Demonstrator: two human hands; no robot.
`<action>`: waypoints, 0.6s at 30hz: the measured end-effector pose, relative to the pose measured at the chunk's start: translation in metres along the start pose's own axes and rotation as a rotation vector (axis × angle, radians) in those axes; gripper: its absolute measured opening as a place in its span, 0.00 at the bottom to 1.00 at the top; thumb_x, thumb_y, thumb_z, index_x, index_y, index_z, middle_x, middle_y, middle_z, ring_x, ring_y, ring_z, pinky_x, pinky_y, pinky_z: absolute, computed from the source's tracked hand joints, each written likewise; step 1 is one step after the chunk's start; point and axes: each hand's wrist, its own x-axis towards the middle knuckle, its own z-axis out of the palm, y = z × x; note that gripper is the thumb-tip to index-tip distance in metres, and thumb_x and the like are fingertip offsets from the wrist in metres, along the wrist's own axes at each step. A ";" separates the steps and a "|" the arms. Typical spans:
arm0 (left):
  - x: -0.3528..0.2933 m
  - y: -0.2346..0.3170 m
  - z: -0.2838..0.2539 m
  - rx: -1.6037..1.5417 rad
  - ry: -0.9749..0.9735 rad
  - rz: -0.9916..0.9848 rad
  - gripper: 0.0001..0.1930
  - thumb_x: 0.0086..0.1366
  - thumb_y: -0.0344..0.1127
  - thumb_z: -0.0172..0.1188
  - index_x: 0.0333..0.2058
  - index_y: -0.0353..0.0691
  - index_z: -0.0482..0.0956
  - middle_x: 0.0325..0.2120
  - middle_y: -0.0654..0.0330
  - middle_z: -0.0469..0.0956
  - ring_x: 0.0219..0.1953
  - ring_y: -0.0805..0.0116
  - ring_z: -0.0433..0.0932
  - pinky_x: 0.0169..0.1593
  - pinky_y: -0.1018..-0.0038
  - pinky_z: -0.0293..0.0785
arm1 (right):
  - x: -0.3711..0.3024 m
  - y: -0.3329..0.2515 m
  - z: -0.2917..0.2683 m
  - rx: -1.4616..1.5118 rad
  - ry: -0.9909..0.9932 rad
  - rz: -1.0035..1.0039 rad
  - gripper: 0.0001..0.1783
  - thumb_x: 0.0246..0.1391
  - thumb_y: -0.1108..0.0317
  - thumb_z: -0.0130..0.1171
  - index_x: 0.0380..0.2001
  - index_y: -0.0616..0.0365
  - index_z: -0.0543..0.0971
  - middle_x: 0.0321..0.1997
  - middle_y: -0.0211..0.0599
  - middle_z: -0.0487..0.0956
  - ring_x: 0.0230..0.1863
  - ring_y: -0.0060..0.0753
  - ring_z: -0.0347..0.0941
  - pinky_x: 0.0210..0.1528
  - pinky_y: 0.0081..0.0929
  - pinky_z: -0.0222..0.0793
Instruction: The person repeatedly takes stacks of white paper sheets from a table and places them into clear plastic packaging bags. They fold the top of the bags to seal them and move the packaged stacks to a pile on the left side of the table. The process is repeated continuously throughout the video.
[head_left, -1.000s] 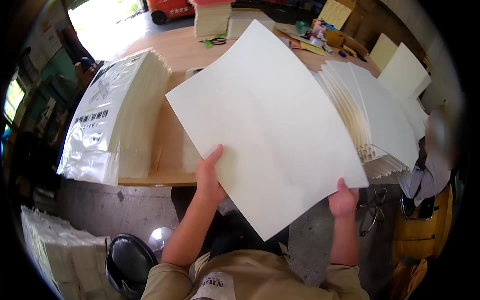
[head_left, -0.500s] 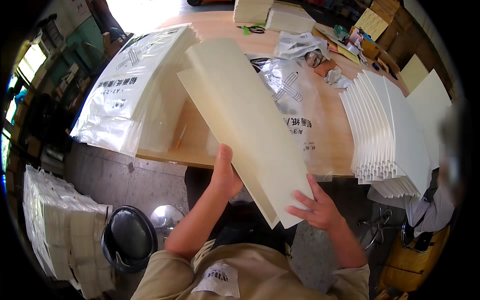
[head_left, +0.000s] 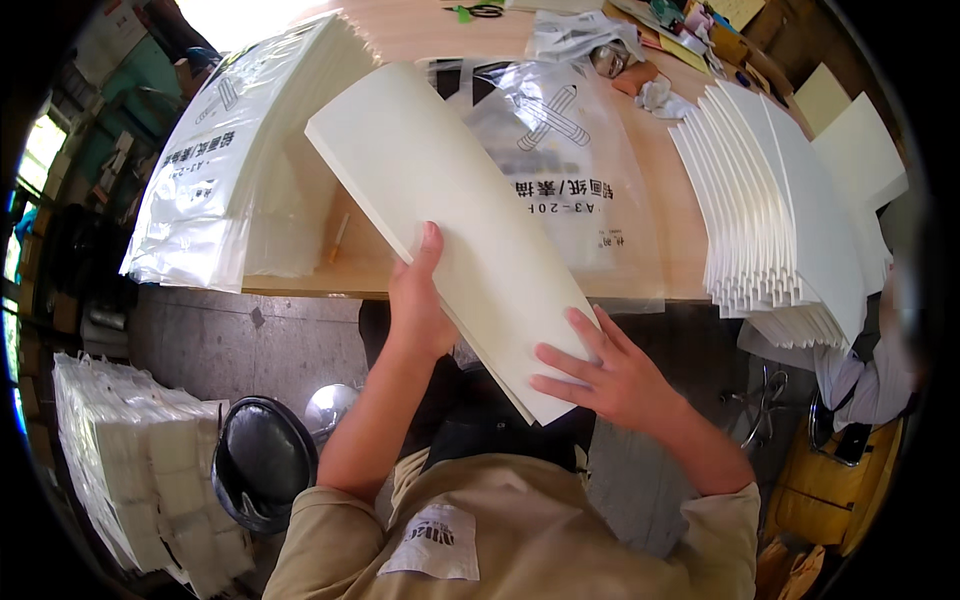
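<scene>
Half a second ago our white paper bowed open, with a wide gap along its left edge; now its two halves lie almost together, and our right hand has settled with its fingers farther onto the top face. The paper slants above the front edge of the desk, its lower end reaching over our lap. Our left hand holds its left edge, thumb on top and fingers hidden beneath. The right hand's fingers are spread near the lower right edge; we cannot tell whether its thumb grips from below.

Beyond the paper, a clear printed bag lies flat on the desk. To our left stands a tall plastic-covered stack, with a slim stick beside it. To our right, folded white sheets lie fanned out. Below left, a black stool stands just beside wrapped bundles.
</scene>
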 end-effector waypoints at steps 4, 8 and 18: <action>0.007 0.003 -0.004 0.000 0.013 -0.007 0.22 0.75 0.42 0.50 0.60 0.34 0.63 0.52 0.51 0.73 0.52 0.55 0.77 0.52 0.58 0.78 | -0.004 -0.005 0.001 0.030 0.033 0.070 0.29 0.50 0.70 0.60 0.58 0.40 0.75 0.70 0.25 0.67 0.71 0.48 0.59 0.64 0.55 0.66; 0.015 0.012 0.007 -0.065 0.011 -0.030 0.22 0.76 0.41 0.47 0.60 0.32 0.62 0.54 0.52 0.72 0.55 0.55 0.75 0.56 0.58 0.75 | -0.003 0.000 0.020 -0.158 0.349 0.174 0.22 0.54 0.70 0.59 0.53 0.42 0.77 0.65 0.27 0.72 0.67 0.46 0.66 0.63 0.53 0.67; 0.009 0.008 0.037 -0.041 0.112 0.027 0.22 0.76 0.40 0.46 0.62 0.32 0.61 0.57 0.53 0.69 0.58 0.58 0.71 0.59 0.59 0.71 | -0.003 0.016 0.009 -0.184 0.471 0.236 0.20 0.61 0.63 0.57 0.56 0.46 0.75 0.62 0.46 0.75 0.61 0.56 0.73 0.58 0.54 0.72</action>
